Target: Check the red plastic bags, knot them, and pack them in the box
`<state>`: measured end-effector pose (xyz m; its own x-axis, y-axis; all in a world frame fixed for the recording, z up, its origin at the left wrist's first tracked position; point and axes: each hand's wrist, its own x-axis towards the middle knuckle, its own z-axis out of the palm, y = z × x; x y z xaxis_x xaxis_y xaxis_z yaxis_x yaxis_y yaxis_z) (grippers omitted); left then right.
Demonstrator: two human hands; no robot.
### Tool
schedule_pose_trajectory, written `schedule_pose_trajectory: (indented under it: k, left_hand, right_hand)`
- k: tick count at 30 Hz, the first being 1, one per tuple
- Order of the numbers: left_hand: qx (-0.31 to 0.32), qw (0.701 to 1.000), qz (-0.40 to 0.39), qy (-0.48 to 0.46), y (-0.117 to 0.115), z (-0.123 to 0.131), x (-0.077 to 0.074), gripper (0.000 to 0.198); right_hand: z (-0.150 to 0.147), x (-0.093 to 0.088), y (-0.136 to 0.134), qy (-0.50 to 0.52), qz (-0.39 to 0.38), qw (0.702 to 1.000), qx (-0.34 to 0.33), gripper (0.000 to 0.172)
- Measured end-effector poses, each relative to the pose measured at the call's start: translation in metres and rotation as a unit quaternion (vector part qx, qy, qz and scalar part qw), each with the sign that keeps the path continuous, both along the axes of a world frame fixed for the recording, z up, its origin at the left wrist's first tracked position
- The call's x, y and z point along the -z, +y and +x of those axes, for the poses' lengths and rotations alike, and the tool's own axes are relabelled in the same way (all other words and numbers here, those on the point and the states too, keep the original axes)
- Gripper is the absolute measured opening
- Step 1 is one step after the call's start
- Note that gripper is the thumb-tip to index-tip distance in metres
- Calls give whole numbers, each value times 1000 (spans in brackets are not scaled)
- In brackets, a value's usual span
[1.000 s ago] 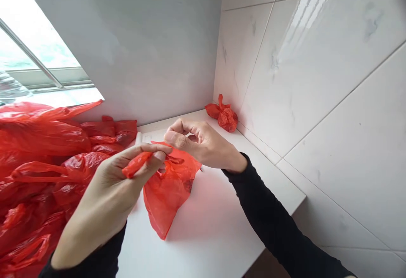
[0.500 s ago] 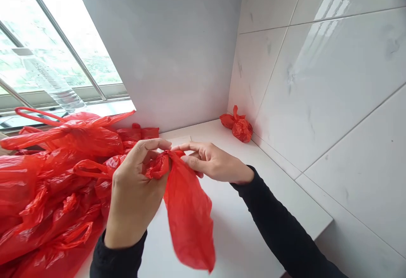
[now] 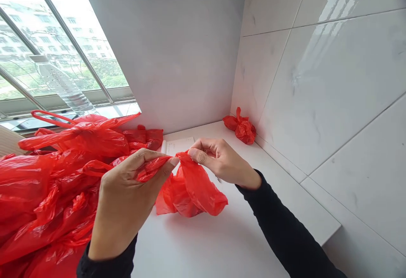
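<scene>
Red plastic — a thin carrier bag — hangs from both hands just below the centre of the frame, above the white worktop. The left hand is curled, thumb pressed to forefinger on a twisted end of it; the right hand pinches the neighbouring gathered part between thumb and fingertips. Heaped red carrier bags fill the lower left, with a clear plastic bottle leaning behind them at the window. Right of centre, a small knotted red bag sits by the tiled wall — well apart from the heap.
</scene>
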<state>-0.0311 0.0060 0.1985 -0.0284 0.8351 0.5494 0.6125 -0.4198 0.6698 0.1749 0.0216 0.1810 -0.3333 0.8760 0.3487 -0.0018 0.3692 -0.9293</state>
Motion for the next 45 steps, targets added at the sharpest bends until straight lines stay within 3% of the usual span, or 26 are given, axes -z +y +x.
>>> schedule_pose_trajectory:
  k: [9, 15, 21, 27, 36, 41, 45]
  left_hand:
    - [-18, 996, 8, -82, -4, -6, -7, 16]
    - [-20, 990, -21, -136, 1, -14, -4, 20]
    - [72, 932, -108, -338, 7, -16, -6, 18]
    - [41, 918, -81, -386, 12, -15, -6, 20]
    - [-5, 920, 20, -391, 12, -29, -4, 25]
    - [112, 959, -103, -239, 4, -21, 4, 29]
    - [195, 965, -156, -83, 0, -7, 10, 34]
  right_hand:
    - [13, 4, 11, 8, 6, 999, 32, 28]
    - [23, 5, 15, -24, 2, 997, 73, 29]
    - [31, 9, 20, -13, -15, 995, 93, 30]
    - [38, 14, 26, 20, -24, 994, 104, 29]
    - [28, 17, 25, 67, -40, 991, 106, 32]
    - [21, 12, 12, 149, -100, 982, 63, 32]
    - [20, 11, 5, 155, -131, 979, 28, 30]
